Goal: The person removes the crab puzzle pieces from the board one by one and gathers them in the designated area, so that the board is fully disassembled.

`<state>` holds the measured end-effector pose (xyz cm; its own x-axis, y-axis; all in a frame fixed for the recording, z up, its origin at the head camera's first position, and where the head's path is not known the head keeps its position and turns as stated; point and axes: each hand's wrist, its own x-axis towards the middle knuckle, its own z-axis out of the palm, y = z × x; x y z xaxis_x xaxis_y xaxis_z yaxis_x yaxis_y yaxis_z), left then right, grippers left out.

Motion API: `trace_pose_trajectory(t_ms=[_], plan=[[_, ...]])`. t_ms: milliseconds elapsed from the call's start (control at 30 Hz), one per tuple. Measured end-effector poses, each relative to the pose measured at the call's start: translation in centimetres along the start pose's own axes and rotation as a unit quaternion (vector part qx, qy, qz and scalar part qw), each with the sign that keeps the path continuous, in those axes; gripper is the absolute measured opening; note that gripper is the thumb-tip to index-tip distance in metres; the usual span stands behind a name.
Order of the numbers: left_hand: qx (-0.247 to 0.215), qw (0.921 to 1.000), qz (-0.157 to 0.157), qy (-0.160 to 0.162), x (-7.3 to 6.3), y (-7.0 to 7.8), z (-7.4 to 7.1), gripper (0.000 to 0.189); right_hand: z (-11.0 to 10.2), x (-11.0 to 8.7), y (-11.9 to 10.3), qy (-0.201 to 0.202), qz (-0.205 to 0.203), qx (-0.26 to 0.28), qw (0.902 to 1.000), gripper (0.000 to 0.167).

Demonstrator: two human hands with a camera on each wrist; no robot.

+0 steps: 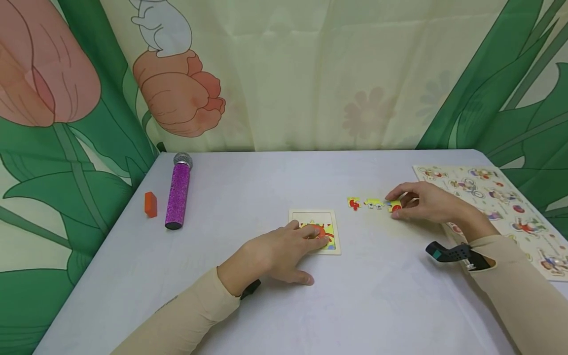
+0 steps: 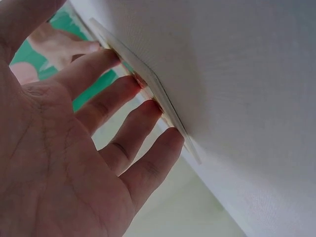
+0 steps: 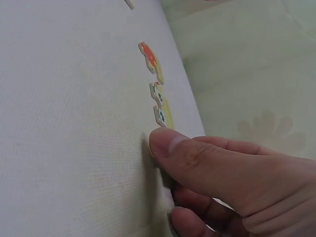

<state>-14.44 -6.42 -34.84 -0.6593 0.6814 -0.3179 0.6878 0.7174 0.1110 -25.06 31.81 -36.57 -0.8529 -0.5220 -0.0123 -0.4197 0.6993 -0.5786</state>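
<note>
A yellow-and-red puzzle piece at right of centre in the head view sits pinched between thumb and fingers of the right hand. Just left of it lie a yellow piece with eyes and a red-and-yellow piece. At the frame's centre, the left hand rests its spread, straight fingertips on a small puzzle tray. A light grip on the piece's edges should serve best, sparing the neighbouring piece a nudge; even, gentle fingertip pressure would likely steady the tray. A large illustrated board lies at right on the white worktop; a purple microphone and orange block lie at left, before a floral curtain.
</note>
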Motion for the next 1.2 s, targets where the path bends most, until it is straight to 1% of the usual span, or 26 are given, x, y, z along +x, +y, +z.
trace_pose_trajectory(t_ms=[267, 433, 633, 800, 1000, 1200], plan=[[0.0, 1.0, 0.0, 0.005, 0.0, 0.0, -0.1, 0.083, -0.3, 0.0, 0.2, 0.002, 0.002, -0.016, 0.9999, 0.034], [-0.001, 1.0, -0.002, 0.003, 0.1, 0.1, -0.1, 0.082, 0.0, 0.0, 0.3, 0.003, 0.009, -0.013, 0.9999, 0.033], [-0.004, 1.0, -0.002, -0.001, 0.0, 0.2, -0.1, 0.082, 0.2, -0.2, 0.3, 0.004, 0.004, -0.006, 1.0, 0.034], [0.001, 1.0, -0.007, -0.002, 0.0, 0.1, -0.1, 0.082, 0.3, -0.1, 0.0, 0.009, -0.007, -0.014, 0.9998, 0.035], [-0.011, 0.9999, -0.006, 0.002, -0.2, 0.1, 0.0, 0.082, 0.5, -0.1, -0.5, 0.014, -0.014, -0.027, 0.9994, 0.036], [-0.017, 0.9998, 0.001, 0.014, -0.1, 0.0, 0.2, 0.081, 0.8, 0.3, -1.4, 0.032, -0.044, -0.025, 0.9982, 0.032]])
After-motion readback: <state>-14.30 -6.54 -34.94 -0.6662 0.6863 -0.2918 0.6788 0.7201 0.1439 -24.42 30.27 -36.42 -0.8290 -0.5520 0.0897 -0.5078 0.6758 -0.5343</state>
